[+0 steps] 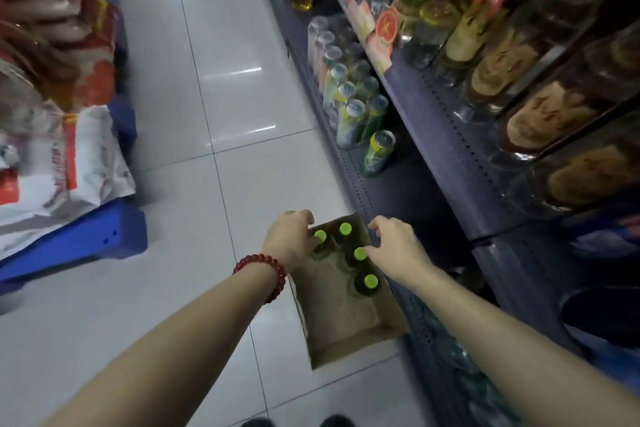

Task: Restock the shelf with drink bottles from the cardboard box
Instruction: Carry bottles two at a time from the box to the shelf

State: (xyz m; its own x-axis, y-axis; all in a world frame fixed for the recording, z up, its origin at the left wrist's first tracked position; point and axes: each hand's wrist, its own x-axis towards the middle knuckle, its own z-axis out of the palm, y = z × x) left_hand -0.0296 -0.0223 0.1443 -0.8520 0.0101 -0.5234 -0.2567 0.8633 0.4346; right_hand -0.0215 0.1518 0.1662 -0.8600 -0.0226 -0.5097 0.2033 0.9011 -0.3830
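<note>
Both hands (291,236) (394,243) over green-capped bottles (360,254), cardboard box (346,322), floor

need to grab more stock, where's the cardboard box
In the head view, the cardboard box sits on the floor low and centre, against the shelf base on its right.

Matt brown cardboard box (349,326), glossy pale tiled floor (228,87), perforated metal shelf (446,135)
</note>
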